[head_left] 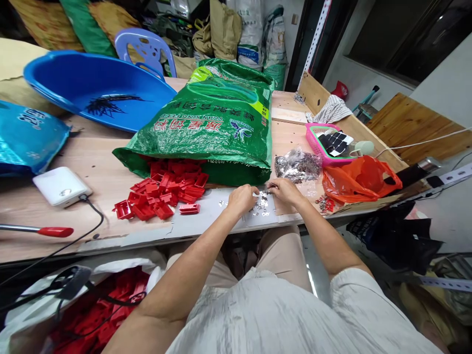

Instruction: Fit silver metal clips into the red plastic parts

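Note:
My left hand [242,199] is over the grey board [212,210] at the table's front edge, its fingers curled together. My right hand [286,191] lies just to its right, thumb and fingers pinched. Whatever either hand grips is too small to make out. Small shiny metal pieces [262,202] are scattered between and below the hands. To the left, a single red plastic part [189,209] lies beside a heap of red plastic parts [162,189], which spills from the mouth of a green woven sack [206,132]. Behind my right hand is a clear bag of metal pieces [298,165].
A blue basin [99,73] with dark thin strips stands at the back left. Nearer are a white power bank [62,187] and a red-handled tool [55,231]. On the right are an orange plastic bag [359,181] and a pink basket [313,142]. Below left, a white sack [155,275] holds red parts.

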The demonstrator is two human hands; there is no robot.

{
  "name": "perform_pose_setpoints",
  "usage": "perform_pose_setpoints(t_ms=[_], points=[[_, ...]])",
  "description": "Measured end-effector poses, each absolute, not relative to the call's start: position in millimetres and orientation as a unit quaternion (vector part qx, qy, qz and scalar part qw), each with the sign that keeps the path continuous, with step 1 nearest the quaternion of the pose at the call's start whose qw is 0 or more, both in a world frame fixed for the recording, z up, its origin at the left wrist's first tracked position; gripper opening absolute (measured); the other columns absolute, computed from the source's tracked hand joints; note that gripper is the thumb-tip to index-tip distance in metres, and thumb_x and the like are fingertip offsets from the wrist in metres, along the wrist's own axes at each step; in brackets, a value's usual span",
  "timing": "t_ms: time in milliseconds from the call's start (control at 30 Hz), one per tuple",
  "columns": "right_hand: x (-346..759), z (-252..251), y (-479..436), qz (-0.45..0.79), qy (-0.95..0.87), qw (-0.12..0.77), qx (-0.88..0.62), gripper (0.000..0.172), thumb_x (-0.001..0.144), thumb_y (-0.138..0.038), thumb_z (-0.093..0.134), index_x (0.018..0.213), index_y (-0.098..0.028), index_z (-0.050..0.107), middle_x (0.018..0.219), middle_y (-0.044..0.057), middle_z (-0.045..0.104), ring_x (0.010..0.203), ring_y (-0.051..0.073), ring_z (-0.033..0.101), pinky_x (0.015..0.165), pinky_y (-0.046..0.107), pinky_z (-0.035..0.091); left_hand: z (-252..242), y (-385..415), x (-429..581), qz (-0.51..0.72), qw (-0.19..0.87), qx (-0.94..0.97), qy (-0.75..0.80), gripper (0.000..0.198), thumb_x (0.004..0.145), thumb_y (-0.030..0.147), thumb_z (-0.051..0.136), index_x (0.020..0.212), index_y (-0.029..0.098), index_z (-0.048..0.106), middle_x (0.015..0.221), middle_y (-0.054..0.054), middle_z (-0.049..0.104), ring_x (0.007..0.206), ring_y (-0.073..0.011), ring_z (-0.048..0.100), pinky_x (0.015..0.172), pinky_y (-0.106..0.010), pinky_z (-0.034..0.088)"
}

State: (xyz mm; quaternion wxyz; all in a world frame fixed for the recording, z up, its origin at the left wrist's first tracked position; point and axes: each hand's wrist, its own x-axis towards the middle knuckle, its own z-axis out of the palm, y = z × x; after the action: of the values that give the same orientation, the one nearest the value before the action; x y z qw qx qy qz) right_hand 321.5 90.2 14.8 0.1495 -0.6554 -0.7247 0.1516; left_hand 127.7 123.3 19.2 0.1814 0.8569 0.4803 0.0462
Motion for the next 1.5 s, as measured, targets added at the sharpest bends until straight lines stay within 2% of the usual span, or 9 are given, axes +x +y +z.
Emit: perform_pose_setpoints(t_ms=[133, 500, 700, 767, 867, 1000, 1100, 1200, 1500], points=[[313, 14, 75, 0.152, -0.731, 0.116, -0.655, 0.012, 0.084, -0.025, 0.062, 0.094, -0.025, 0.07, 0.096, 0.001, 0.072, 0.09, 0.018, 0.063, 0.073, 0.024, 0.04, 20, 116, 130, 0.049, 0.178, 0.858, 0.478, 0.029, 0.079, 0.02, 0.057, 0.103, 0.026, 0.073, 0.109, -0.008, 0.069, 0.1, -0.0256, 0.064, 0.08, -0.032, 0.046], [299, 11, 64, 0.116, -0.712, 0.084, -0.688, 0.018, 0.091, -0.028, 0.05, 0.096, -0.023, 0.067, 0.1, 0.004, 0.072, 0.087, 0.018, 0.062, 0.067, 0.025, 0.035, 22, 103, 120, 0.057, 0.184, 0.857, 0.479, 0.019, 0.079, 0.022, 0.061, 0.094, 0.023, 0.073, 0.101, -0.008, 0.068, 0.094, -0.0251, 0.064, 0.077, -0.031, 0.045], [305, 17, 54, 0.152, -0.675, 0.051, -0.72, 0.021, 0.09, -0.033, 0.051, 0.089, -0.022, 0.068, 0.089, 0.004, 0.073, 0.079, 0.018, 0.061, 0.062, 0.025, 0.032, 19, 96, 115, 0.1, 0.202, 0.843, 0.488, 0.016, 0.08, 0.023, 0.062, 0.092, 0.023, 0.073, 0.096, -0.007, 0.067, 0.087, -0.0228, 0.062, 0.075, -0.031, 0.044], [310, 19, 50, 0.168, -0.667, 0.04, -0.725, 0.023, 0.089, -0.037, 0.052, 0.088, -0.022, 0.068, 0.09, 0.005, 0.073, 0.08, 0.018, 0.061, 0.063, 0.025, 0.032, 17, 93, 110, 0.18, 0.277, 0.803, 0.496, 0.014, 0.079, 0.026, 0.063, 0.09, 0.022, 0.072, 0.089, -0.005, 0.065, 0.082, -0.0198, 0.06, 0.073, -0.029, 0.044], [317, 20, 45, 0.159, -0.661, 0.066, -0.73, 0.023, 0.091, -0.035, 0.05, 0.092, -0.022, 0.068, 0.097, 0.006, 0.073, 0.087, 0.018, 0.062, 0.067, 0.024, 0.034, 17, 83, 95, 0.34, 0.516, 0.612, 0.493, 0.019, 0.077, 0.033, 0.068, 0.09, 0.019, 0.068, 0.073, 0.0, 0.059, 0.063, -0.013, 0.054, 0.061, -0.025, 0.043], [321, 18, 38, 0.17, -0.659, 0.105, -0.725, 0.017, 0.089, -0.028, 0.051, 0.09, -0.022, 0.067, 0.094, 0.003, 0.073, 0.087, 0.018, 0.062, 0.07, 0.024, 0.036, 24, 63, 70, 0.424, 0.736, 0.286, 0.445, 0.025, 0.079, 0.03, 0.068, 0.099, 0.017, 0.061, 0.074, 0.001, 0.059, 0.055, -0.0094, 0.055, 0.053, -0.022, 0.046], [317, 15, 31, 0.184, -0.661, 0.133, -0.715, 0.012, 0.087, -0.025, 0.054, 0.086, -0.023, 0.066, 0.088, 0.001, 0.072, 0.083, 0.017, 0.062, 0.07, 0.024, 0.037, 30, 45, 53, 0.424, 0.779, 0.149, 0.437, 0.02, 0.083, 0.012, 0.059, 0.102, 0.014, 0.06, 0.082, -0.005, 0.064, 0.067, -0.014, 0.065, 0.063, -0.026, 0.055], [309, 12, 27, 0.194, -0.667, 0.161, -0.701, 0.01, 0.086, -0.022, 0.055, 0.087, -0.022, 0.065, 0.088, 0.0, 0.071, 0.082, 0.016, 0.061, 0.07, 0.023, 0.038, 33, 28, 43, 0.415, 0.786, 0.106, 0.446, 0.027, 0.081, -0.002, 0.053, 0.103, 0.011, 0.061, 0.089, -0.009, 0.066, 0.082, -0.0178, 0.07, 0.073, -0.029, 0.06], [290, 7, 29, 0.178, -0.694, 0.167, -0.678, 0.012, 0.088, -0.024, 0.058, 0.098, -0.025, 0.065, 0.098, 0.001, 0.068, 0.09, 0.017, 0.06, 0.077, 0.025, 0.039, 26, -6, 36, 0.395, 0.793, 0.059, 0.46, 0.02, 0.085, 0.001, 0.056, 0.102, 0.008, 0.064, 0.098, -0.013, 0.069, 0.098, -0.0235, 0.071, 0.088, -0.032, 0.06]])
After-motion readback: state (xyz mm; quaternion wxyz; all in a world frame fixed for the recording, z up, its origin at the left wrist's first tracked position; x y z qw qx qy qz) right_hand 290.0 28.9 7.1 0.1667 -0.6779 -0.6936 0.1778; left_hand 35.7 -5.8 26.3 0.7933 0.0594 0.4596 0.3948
